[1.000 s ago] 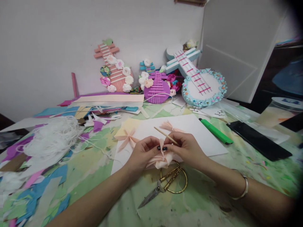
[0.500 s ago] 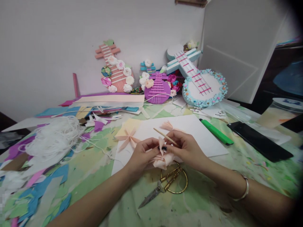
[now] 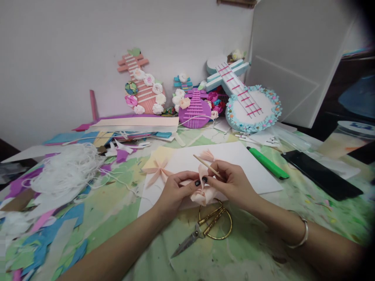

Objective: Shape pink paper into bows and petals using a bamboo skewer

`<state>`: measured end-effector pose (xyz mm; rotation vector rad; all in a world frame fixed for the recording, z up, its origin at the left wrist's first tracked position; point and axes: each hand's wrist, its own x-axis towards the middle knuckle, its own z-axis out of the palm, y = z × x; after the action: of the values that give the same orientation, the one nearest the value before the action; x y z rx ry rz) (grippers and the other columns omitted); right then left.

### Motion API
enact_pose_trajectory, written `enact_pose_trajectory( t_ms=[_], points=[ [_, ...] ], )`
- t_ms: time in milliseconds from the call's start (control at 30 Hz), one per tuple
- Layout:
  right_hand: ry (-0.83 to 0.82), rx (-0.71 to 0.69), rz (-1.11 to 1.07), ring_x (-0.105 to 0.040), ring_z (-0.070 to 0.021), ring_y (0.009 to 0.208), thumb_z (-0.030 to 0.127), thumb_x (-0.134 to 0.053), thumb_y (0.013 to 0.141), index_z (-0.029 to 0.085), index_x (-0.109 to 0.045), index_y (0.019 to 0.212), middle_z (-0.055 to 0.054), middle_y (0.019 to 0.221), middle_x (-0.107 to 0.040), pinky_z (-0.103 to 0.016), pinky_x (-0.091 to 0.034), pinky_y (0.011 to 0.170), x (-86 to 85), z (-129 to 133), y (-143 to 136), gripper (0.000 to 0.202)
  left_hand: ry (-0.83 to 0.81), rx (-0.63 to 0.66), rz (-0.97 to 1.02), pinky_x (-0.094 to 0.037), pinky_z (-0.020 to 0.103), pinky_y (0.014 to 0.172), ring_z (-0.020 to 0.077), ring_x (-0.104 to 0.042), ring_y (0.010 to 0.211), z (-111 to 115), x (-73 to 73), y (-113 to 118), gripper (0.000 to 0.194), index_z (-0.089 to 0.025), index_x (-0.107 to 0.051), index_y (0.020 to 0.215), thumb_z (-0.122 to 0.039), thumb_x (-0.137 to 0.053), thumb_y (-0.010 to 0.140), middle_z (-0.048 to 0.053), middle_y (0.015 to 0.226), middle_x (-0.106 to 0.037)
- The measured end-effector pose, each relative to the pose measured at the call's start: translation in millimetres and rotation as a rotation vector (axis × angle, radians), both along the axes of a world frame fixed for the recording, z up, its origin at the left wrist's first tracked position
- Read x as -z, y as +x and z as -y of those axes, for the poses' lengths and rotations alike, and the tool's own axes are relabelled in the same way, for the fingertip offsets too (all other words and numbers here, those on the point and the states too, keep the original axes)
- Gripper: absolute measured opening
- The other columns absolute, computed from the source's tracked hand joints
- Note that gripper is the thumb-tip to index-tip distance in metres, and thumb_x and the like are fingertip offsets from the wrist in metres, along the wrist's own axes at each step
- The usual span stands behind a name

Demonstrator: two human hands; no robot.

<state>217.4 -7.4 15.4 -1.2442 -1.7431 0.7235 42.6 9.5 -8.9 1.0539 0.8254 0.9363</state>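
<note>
Between my two hands is a pale pink paper flower [image 3: 203, 196] with curled petals. My left hand [image 3: 178, 191] is closed, its thumb and fingers pinching the flower from the left. My right hand [image 3: 233, 181] is closed too; it grips a thin wooden stick [image 3: 206, 164] that points up to the left, and its thumb and finger press at an upright petal. Beneath my hands lies a white sheet [image 3: 234, 156]. On it rest a star-shaped peach paper piece [image 3: 159, 171] and a smaller folded one [image 3: 207, 155]. Gold-handled scissors [image 3: 202, 230] lie in front of my hands.
To the right are a green utility knife [image 3: 268, 163] and a black phone [image 3: 322, 175]. A tangle of white string [image 3: 67, 171] and coloured paper scraps [image 3: 55, 234] cover the left. Decorated model instruments [image 3: 195, 109] stand along the wall behind.
My right hand and the stick have shifted slightly to the right. The flower has moved a little up and right between my fingers, and its upright petal shows more.
</note>
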Motion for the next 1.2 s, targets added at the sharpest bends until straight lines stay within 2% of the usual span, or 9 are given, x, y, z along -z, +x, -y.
enact_pose_trajectory(
  t_ms=[200, 433, 667, 900, 1033, 1200],
  points=[
    [-0.026, -0.001, 0.001, -0.03, -0.0051, 0.047, 0.024, -0.058, 0.074, 0.018, -0.052, 0.07, 0.009, 0.05, -0.031, -0.02, -0.022, 0.045, -0.1, 0.0, 0.9, 0.01, 0.034, -0.034, -0.079, -0.043, 0.02, 0.057, 0.0113, -0.058, 0.059, 3.6, -6.8, 2.2, 0.03, -0.013, -0.067, 0.082, -0.029, -0.078, 0.06, 0.003, 0.073, -0.067],
    [-0.043, -0.032, 0.007, -0.03, -0.0049, 0.048, 0.02, -0.056, 0.071, 0.017, -0.051, 0.066, 0.007, 0.054, -0.036, -0.02, -0.022, 0.045, 0.1, 0.3, 0.1, 0.008, 0.085, -0.024, -0.128, -0.04, 0.019, 0.049, 0.011, -0.057, 0.052, 6.4, -9.3, 4.8, 0.028, -0.013, -0.067, 0.079, -0.028, -0.078, 0.058, 0.001, 0.064, -0.065],
    [-0.032, -0.031, 0.02, -0.031, -0.005, 0.049, 0.017, -0.057, 0.069, 0.017, -0.051, 0.064, 0.007, 0.056, -0.039, -0.02, -0.023, 0.046, -0.6, -0.2, -0.1, 0.007, 0.114, -0.057, -0.194, -0.038, 0.019, 0.047, 0.0093, -0.054, 0.048, 6.8, -12.5, 7.5, 0.022, -0.013, -0.067, 0.073, -0.027, -0.076, 0.059, 0.0, 0.06, -0.065],
    [0.015, -0.006, 0.086, -0.031, -0.0046, 0.049, 0.015, -0.057, 0.067, 0.017, -0.049, 0.064, 0.007, 0.055, -0.039, -0.02, -0.023, 0.046, 1.1, -0.6, 0.0, 0.009, 0.192, -0.099, -0.269, -0.042, 0.021, 0.053, 0.0131, -0.058, 0.057, 7.0, -9.4, 8.1, 0.018, -0.011, -0.069, 0.072, -0.026, -0.074, 0.062, 0.004, 0.066, -0.068],
    [0.017, 0.012, 0.117, -0.032, -0.0049, 0.049, 0.016, -0.056, 0.068, 0.017, -0.049, 0.063, 0.007, 0.053, -0.038, -0.019, -0.024, 0.047, 0.3, -0.7, -0.4, 0.009, 0.223, -0.157, -0.296, -0.043, 0.022, 0.057, 0.0133, -0.058, 0.06, 5.4, -8.3, 7.6, 0.013, -0.012, -0.069, 0.066, -0.023, -0.073, 0.062, 0.003, 0.065, -0.067],
    [0.032, 0.019, 0.13, -0.033, -0.005, 0.049, 0.016, -0.057, 0.068, 0.017, -0.051, 0.063, 0.006, 0.054, -0.04, -0.019, -0.024, 0.046, 1.2, -1.4, 0.2, 0.008, 0.181, -0.084, -0.211, -0.044, 0.021, 0.058, 0.012, -0.058, 0.059, 3.2, -7.3, 5.6, 0.013, -0.013, -0.066, 0.071, -0.02, -0.073, 0.062, 0.001, 0.067, -0.066]
  ],
)
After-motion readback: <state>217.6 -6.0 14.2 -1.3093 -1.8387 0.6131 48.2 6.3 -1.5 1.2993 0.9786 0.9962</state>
